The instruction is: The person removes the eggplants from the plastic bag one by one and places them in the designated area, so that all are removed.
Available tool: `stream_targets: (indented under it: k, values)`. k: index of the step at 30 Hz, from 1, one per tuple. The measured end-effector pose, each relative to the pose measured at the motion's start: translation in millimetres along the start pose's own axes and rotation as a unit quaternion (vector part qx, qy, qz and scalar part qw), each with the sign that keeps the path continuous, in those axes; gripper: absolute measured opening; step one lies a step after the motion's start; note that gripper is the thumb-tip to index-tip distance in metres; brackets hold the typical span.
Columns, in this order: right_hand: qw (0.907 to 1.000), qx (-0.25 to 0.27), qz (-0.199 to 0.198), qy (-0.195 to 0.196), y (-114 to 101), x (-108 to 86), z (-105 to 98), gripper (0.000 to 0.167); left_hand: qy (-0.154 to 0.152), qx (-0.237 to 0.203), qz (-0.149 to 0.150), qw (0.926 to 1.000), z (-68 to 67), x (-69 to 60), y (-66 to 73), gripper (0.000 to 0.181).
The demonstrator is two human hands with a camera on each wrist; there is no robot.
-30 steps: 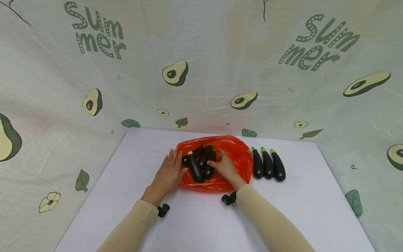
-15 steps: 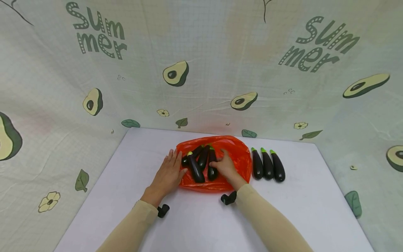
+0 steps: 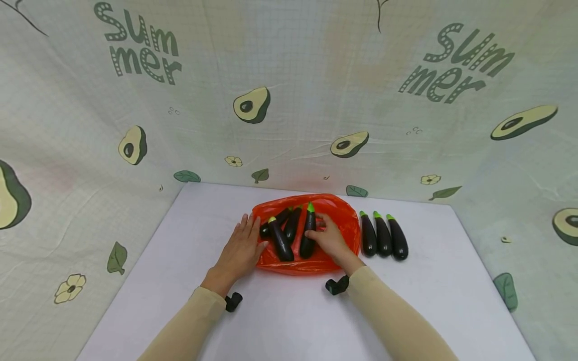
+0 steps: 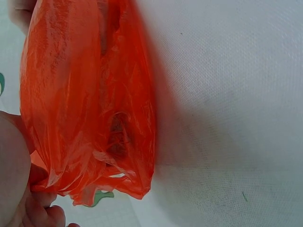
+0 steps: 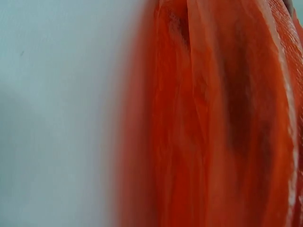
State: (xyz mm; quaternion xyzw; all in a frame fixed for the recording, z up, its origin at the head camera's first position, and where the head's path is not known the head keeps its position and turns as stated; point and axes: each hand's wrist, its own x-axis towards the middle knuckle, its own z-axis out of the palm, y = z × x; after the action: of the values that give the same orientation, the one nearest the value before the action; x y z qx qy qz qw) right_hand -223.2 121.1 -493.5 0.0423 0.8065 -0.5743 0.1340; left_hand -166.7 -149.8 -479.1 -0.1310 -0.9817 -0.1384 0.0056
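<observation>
In the head view, a red plastic bag (image 3: pixel 334 210) lies with its mouth spread wide. Several dark eggplants with green tips are inside, among them a front-left eggplant (image 3: pixel 281 243). My right hand (image 3: pixel 334 240) grips the rightmost eggplant in the bag (image 3: pixel 309 235), thumb on its near side, green tip pointing away. My left hand (image 3: pixel 239 250) rests against the bag's left edge, fingers extended and thumb over the rim. The left wrist view shows the bag's side (image 4: pixel 85 94) close to that hand; the right wrist view is filled by blurred red bag (image 5: pixel 189 118), my right hand's hold hidden.
Right of the bag, a row of 3 eggplants (image 3: pixel 384 235) lies on the white table (image 3: pixel 289 321). Behind and at both sides hangs a pale cloth (image 3: pixel 298 75) printed with avocados and leaves.
My right hand has drawn the rightmost eggplant in the bag slightly right, away from the others, and its green tip has swung away from me. The left hand has stayed put.
</observation>
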Motion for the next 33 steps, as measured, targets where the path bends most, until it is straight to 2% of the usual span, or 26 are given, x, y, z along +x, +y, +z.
stream_targets:
  k: [7,15,20,33]
  values:
    - [0.9969,-0.064,-0.043,0.015,0,-7.6,-11,0.065,0.005,-0.003,0.0,1.0,1.0,-0.7,0.6,0.081]
    - [0.9914,-0.101,-0.077,0.033,0,-15.0,-18,0.082,0.001,-0.002,0.001,1.0,0.5,-1.3,0.1,0.081]
    - [0.9893,-0.1,-0.098,0.042,0,-18.7,-23,0.083,0.008,-0.002,0.004,1.0,0.3,-1.7,0.9,0.081]
    - [0.9843,-0.103,-0.13,0.062,5,-22.0,-30,0.082,-0.005,-0.004,0.001,1.0,-1.2,-1.4,2.7,0.081]
